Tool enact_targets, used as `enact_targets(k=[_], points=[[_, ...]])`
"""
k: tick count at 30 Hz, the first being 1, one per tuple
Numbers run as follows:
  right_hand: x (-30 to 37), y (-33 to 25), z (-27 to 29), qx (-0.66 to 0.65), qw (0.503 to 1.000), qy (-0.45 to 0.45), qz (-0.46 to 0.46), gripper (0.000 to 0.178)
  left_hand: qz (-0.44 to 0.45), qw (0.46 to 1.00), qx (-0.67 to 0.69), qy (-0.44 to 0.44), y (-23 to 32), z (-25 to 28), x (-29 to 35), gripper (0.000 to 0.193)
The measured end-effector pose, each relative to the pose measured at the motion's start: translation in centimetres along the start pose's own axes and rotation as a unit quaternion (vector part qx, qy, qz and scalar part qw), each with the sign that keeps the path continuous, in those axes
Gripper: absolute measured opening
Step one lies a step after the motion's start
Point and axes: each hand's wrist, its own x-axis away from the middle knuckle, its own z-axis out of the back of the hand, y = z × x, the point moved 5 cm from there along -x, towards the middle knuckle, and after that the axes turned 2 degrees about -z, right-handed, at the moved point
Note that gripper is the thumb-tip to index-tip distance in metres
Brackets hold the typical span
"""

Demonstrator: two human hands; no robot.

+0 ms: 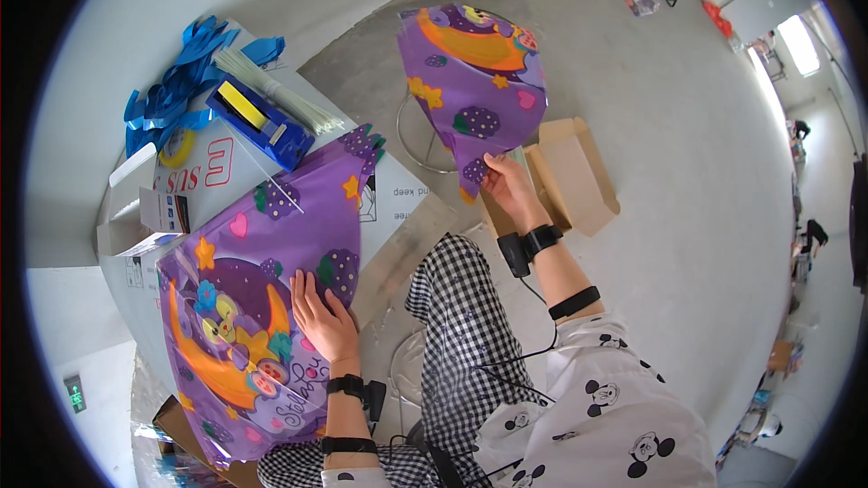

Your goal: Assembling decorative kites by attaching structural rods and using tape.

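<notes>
A purple printed sheet (271,208), with a cartoon figure on an orange moon, stars, hearts and dotted berries, lies spread on the table at my left. My left hand (325,321) rests flat on its right part, fingers stretched out. Farther off, a second purple sheet (479,81) with the same print is above a stool with a metal ring (420,140); whether it rests on the seat is hidden. My right hand (514,188) pinches the narrow near corner of this second sheet between thumb and fingers.
On the table (393,194) are a blue tape dispenser (287,137), blue ribbons (167,95), a bundle of pale thin sticks (280,90), a yellow tape roll (176,146) and a small white box (140,217). An open cardboard box (570,176) stands on the floor beside the stool.
</notes>
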Motion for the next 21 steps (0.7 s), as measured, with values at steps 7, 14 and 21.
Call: enact_targets(k=[7, 14, 21], points=[[-0.2, -0.2, 0.5, 0.022, 0.998, 0.055, -0.002, 0.012, -0.005, 1.000, 0.002, 0.006, -0.1, 0.1, 0.0, 0.037], [-0.9, -0.4, 1.6, 0.070, 0.994, 0.088, 0.002, 0.011, -0.007, 1.000, 0.001, 0.008, 0.0, 0.2, -0.1, 0.037], [-0.9, -1.1, 1.8, 0.095, 0.993, 0.066, -0.023, 0.011, -0.007, 1.000, -0.001, 0.008, 0.0, 0.2, -0.1, 0.037]])
